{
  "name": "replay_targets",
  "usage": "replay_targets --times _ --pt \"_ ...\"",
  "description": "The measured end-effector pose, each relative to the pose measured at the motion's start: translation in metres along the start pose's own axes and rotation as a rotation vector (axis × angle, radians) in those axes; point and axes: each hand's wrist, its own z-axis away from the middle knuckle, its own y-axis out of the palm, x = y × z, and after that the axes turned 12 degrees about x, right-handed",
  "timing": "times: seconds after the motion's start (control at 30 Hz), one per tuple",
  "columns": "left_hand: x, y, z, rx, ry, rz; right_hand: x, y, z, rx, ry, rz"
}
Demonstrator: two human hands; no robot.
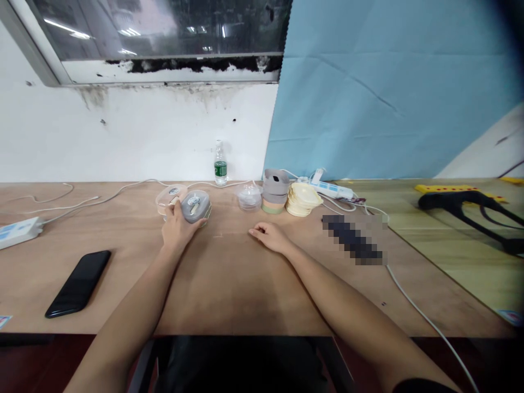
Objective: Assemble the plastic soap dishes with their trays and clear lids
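Note:
My left hand [177, 226] reaches forward on the wooden table [229, 284] and grips a grey round container [195, 206] with a clear lid. A second clear round container [170, 196] sits just behind and to the left of it. My right hand [270, 236] rests flat on the table near the middle, fingers loosely extended, holding nothing. A clear lidded container [249, 196], a stack of grey and coloured bowls [275, 191] and a stack of pale yellow lids [303, 199] stand beyond my right hand.
A black phone [78, 283] lies at the left front. A white power strip [18, 231] with cables sits at the far left, another power strip [331, 189] at the back right. A water bottle [220, 164] stands by the wall. A white cable [426, 319] trails right.

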Motion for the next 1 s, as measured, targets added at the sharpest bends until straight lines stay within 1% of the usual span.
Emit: replay_targets --times 0.13,0.3,0.4,0.47,0.6,0.8,0.9,1.0 --pt "0.0 0.001 -0.002 -0.027 -0.008 0.006 0.001 0.0 0.0 0.001 0.002 0.019" --pt "0.0 0.003 -0.002 -0.044 0.06 0.021 0.001 0.0 0.001 -0.002 -0.001 0.025" --pt "-0.001 0.005 -0.003 -0.04 0.072 0.038 0.003 0.002 0.0 -0.024 -0.015 0.024" --pt "-0.001 0.006 -0.004 -0.049 0.068 0.043 0.005 0.005 -0.003 -0.081 -0.032 0.018" --pt "-0.004 0.007 -0.006 -0.062 0.078 0.049 0.01 0.009 -0.015 -0.286 -0.034 0.033" --pt "-0.008 0.012 -0.002 -0.167 0.132 0.075 0.006 0.008 -0.049 -0.544 -0.028 0.091" --pt "-0.007 0.014 0.0 -0.193 0.179 0.09 0.001 0.007 -0.065 -0.617 -0.046 0.131" --pt "-0.004 0.017 0.0 -0.243 0.235 0.105 -0.002 0.006 -0.072 -0.641 -0.075 0.165"
